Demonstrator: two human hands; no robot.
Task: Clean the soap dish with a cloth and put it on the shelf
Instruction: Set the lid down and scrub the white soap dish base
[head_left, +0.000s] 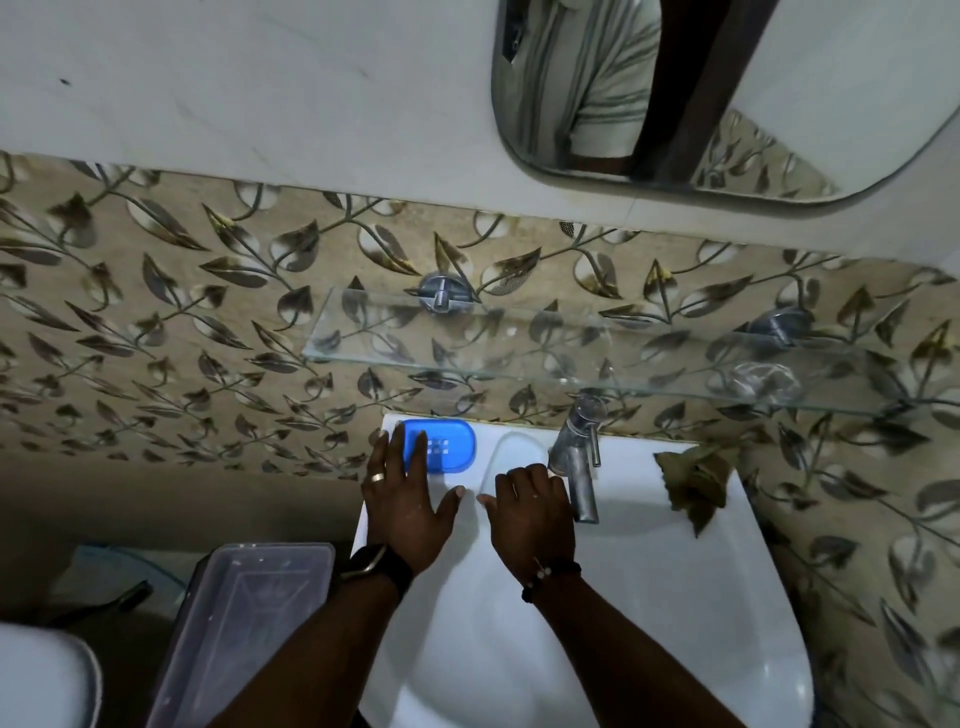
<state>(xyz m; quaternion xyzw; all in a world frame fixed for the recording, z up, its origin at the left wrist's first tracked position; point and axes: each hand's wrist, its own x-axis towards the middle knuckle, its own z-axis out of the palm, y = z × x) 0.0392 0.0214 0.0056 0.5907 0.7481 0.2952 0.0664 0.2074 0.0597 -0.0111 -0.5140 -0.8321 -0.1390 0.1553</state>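
Observation:
A blue soap dish (452, 447) lies on the back left corner of the white sink (649, 571). My left hand (410, 499) is spread flat, its fingertips resting on the dish's left end. A clear plastic cover (511, 449) lies just right of the dish. My right hand (532, 512) has its fingers curled over the cover's near edge. A crumpled brown cloth (693, 486) sits on the sink's right rim, apart from both hands. The glass shelf (467, 358) is fixed to the wall above the sink.
A steel tap (579, 457) stands just right of my right hand. A small clear object (763, 376) rests on the shelf's right part. A lidded plastic box (244, 623) stands left of the sink. A mirror (675, 93) hangs above.

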